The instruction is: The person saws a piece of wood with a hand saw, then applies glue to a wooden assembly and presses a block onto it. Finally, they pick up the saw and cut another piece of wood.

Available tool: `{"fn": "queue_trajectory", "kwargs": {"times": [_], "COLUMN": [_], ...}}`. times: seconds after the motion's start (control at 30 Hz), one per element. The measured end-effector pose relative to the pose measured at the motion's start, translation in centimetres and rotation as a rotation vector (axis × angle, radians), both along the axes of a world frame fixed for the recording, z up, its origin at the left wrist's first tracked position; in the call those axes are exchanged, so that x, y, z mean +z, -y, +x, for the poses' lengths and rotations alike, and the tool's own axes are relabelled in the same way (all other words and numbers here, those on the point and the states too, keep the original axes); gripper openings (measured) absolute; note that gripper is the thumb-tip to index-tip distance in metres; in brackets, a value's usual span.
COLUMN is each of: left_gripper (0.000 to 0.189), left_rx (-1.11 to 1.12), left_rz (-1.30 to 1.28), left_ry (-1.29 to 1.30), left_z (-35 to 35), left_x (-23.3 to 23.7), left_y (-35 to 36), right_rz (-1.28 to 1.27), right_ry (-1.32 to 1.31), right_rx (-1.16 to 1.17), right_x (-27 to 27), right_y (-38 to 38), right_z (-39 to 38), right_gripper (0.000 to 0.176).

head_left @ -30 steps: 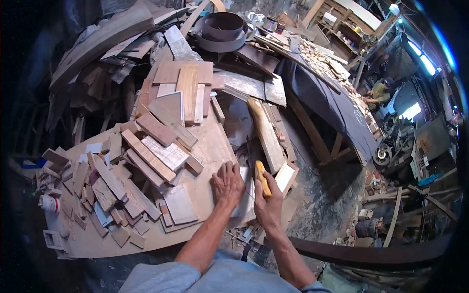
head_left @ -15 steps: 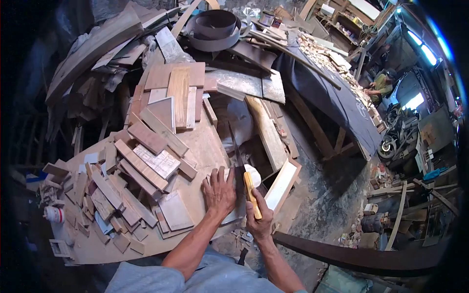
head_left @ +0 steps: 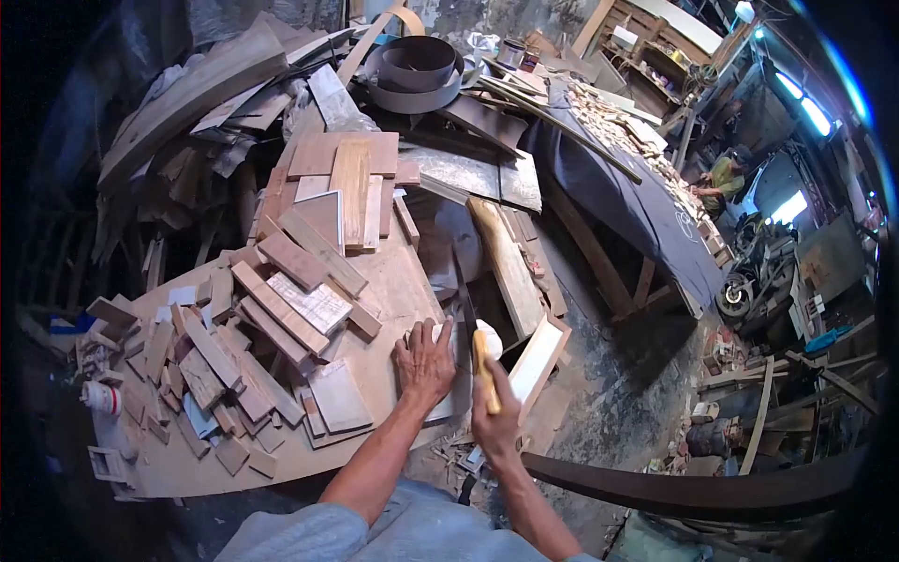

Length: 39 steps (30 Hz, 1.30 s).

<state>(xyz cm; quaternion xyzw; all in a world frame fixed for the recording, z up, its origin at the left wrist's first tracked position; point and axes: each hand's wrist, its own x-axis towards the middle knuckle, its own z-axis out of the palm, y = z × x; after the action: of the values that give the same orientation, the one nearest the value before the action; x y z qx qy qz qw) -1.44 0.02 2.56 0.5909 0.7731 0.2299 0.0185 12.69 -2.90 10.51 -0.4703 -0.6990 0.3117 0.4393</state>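
My left hand [head_left: 426,363] presses down on a pale piece of wood [head_left: 436,333] at the right edge of the workbench, fingers bent over it. Beside it, my right hand [head_left: 496,420] is wrapped round the yellow handle of a handsaw [head_left: 486,370]. The saw's dark, narrow blade points away from me and runs close along the right side of my left hand. A white round-ended object [head_left: 489,339] shows just behind the handle. To the left of my left hand lies a flat wooden block [head_left: 339,395].
Wood offcuts [head_left: 211,379] cover the left of the workbench [head_left: 393,290]. Coiled sanding belts [head_left: 415,75] sit at the back. An open wooden frame [head_left: 541,361] stands right of the saw. Farther right, a person [head_left: 723,180] works beside a cloth-draped table [head_left: 618,201] heaped with small wood pieces.
The saw handle has turned more upright and the right hand sits slightly lower. My left hand keeps its place on the wood. The whole view has shifted a little.
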Motion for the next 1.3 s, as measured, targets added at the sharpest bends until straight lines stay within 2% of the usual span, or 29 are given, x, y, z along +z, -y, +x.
{"fn": "queue_trajectory", "kwargs": {"times": [0.1,0.23,0.27,0.3,0.37,0.4,0.43,0.47,0.53,0.67,0.73,0.77,0.8,0.9,0.93,0.97,1.0,1.03,1.13,1.17,1.27,1.3], "left_gripper": [0.053,0.053,0.071,0.081,0.101,0.128,0.139,0.144,0.153,0.155,0.154,0.154,0.134,0.113,0.088,0.066,0.056,0.046,0.036,0.036,0.035,0.035], "left_rx": [-0.017,-0.017,-0.032,-0.061,-0.118,-0.065,-0.055,-0.034,-0.02,-0.063,-0.063,-0.059,0.039,0.118,0.176,0.094,-0.033,-0.163,-0.196,-0.204,-0.293,-0.319], "left_rz": [0.028,-0.007,-0.05,-0.109,-0.23,-0.294,-0.457,-0.464,-0.469,-0.403,-0.318,-0.274,-0.268,-0.318,-0.272,-0.152,-0.152,-0.155,0.061,0.022,-0.05,-0.07], "left_ry": [-0.05,-0.02,0.02,0.03,0.06,0.103,0.048,0.074,0.099,0.146,0.196,0.224,0.248,0.406,0.448,0.478,0.622,0.764,0.589,0.699,1.031,1.014], "left_z": [-0.2,0.1,0.1,-0.1,0.5,1.1,1.6,2.1,2.4,1.3,0.8,0.8,1.6,1.8,2.6,2.6,2.7,2.9,2.2,0.7,-3.4,-4.5], "left_x": [-1.2,-0.6,-1.2,-0.3,2.4,1.3,1.3,1.7,1.6,1.5,1.6,1.6,3.4,1.0,1.4,-0.3,0.9,2.0,1.2,1.6,3.8,4.9], "left_y": [-0.1,0.0,-0.1,0.1,1.2,0.2,-0.8,-1.1,-0.9,1.7,3.6,4.7,6.2,7.5,9.1,9.8,11.8,13.9,19.9,21.7,28.7,30.8], "right_rz": [-0.238,0.032,0.102,-0.043,0.137,0.017,-0.013,-0.048,-0.047,-0.041,0.036,-0.023,-0.074,-0.069,-0.065,-0.069,-0.029,-0.07,0.251,0.046,0.216,0.198], "right_ry": [0.095,-0.051,-0.072,-0.204,-0.138,-0.156,-0.156,-0.15,-0.146,-0.2,-0.173,-0.182,-0.186,-0.173,-0.218,-0.263,-0.293,-0.214,-0.11,-0.188,-0.2,-0.205], "right_rx": [0.014,-0.047,-0.063,-0.112,-0.159,-0.179,-0.218,-0.259,-0.284,-0.264,-0.272,-0.26,-0.243,-0.218,-0.224,-0.237,-0.233,-0.239,-0.198,-0.18,-0.068,-0.021], "right_x": [7.7,9.6,9.5,8.0,4.6,4.2,2.5,0.0,-0.7,-3.7,-5.2,-5.8,-6.2,-7.9,-8.0,-8.3,-9.4,-8.9,-6.2,-6.5,-6.1,-5.5], "right_y": [-0.8,1.9,2.6,3.1,3.1,4.0,4.8,5.5,7.2,9.1,9.4,10.2,10.7,13.2,14.4,15.9,17.0,18.6,23.3,24.8,28.3,29.4], "right_z": [-1.2,1.6,2.5,3.3,4.5,4.8,5.3,6.1,6.7,9.2,10.0,10.2,10.5,12.2,12.3,12.6,13.3,14.1,14.1,14.7,14.3,13.1], "right_gripper": [0.04,0.041,0.041,0.041,0.041,0.039,0.038,0.037,0.036,0.037,0.037,0.037,0.037,0.038,0.038,0.037,0.037,0.036,0.036,0.037,0.042,0.043]}}
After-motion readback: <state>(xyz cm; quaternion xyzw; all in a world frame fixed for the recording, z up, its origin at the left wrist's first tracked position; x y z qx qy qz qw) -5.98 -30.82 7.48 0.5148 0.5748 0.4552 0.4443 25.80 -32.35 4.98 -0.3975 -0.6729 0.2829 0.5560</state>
